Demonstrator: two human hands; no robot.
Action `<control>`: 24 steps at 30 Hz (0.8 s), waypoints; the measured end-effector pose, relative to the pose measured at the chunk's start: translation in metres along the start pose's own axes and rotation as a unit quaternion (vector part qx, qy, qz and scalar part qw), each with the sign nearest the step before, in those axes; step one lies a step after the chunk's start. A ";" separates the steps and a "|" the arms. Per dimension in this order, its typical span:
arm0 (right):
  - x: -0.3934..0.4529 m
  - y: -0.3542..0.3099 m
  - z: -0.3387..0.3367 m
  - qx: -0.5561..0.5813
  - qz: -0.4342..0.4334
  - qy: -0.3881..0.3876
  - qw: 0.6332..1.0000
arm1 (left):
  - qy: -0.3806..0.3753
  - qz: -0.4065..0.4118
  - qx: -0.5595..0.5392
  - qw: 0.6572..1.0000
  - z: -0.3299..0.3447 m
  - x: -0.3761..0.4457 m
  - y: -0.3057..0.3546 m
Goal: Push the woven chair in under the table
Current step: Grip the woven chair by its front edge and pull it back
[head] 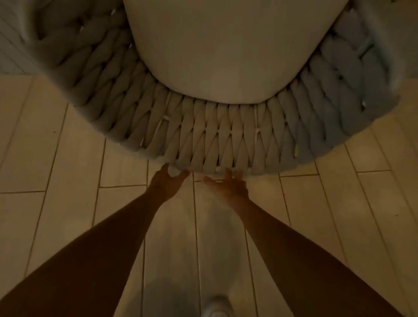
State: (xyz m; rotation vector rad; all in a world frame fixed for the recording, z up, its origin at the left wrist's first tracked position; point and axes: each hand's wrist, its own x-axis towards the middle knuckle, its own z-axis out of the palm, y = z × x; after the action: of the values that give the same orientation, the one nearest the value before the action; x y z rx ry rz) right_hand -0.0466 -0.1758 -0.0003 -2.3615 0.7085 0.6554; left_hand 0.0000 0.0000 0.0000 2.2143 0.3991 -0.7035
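Across the upper half of the frame the woven chair [211,132] is filling the view, its curved braided back arching toward the camera and a pale seat cushion [215,46] sitting inside it. No bench is showing anywhere, so how far the chair is from going under cannot be told.

Risk, as a judgement: both hands are pressing close together near the middle of the back's top rim, so a high push may be tipping the chair forward rather than sliding it, and the legs, hidden here, may be catching in the seams of the tiled floor [344,212]. With the bench unseen, the armrests curving off to the upper left and upper right could strike its edge. A white shoe [216,314] at the bottom centre is standing close behind.

At the lower centre the left hand [167,183] is curling partly around the rim, thumb and fingers hooked over the weave in a loose grasp. Just beside it, the right hand [228,185] is spreading flat and wide, fingertips touching the rim and clasping nothing.
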 end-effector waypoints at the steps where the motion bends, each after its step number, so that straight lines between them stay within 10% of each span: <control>1: 0.004 -0.004 0.002 0.058 0.013 0.008 0.998 | 0.012 -0.022 -0.053 0.998 0.003 0.005 0.002; 12: 0.050 0.009 0.001 0.682 0.208 0.078 0.697 | 0.097 -0.097 -0.452 0.881 0.004 0.055 0.001; 24: 0.052 0.008 -0.013 0.717 0.218 0.089 0.656 | 0.085 -0.112 -0.484 0.864 -0.005 0.058 0.012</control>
State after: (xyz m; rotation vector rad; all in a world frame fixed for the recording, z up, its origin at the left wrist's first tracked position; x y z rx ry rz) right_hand -0.0093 -0.2071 -0.0248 -0.7358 1.2458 -0.0971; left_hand 0.0541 -0.0006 -0.0247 1.2685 0.8844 -0.2917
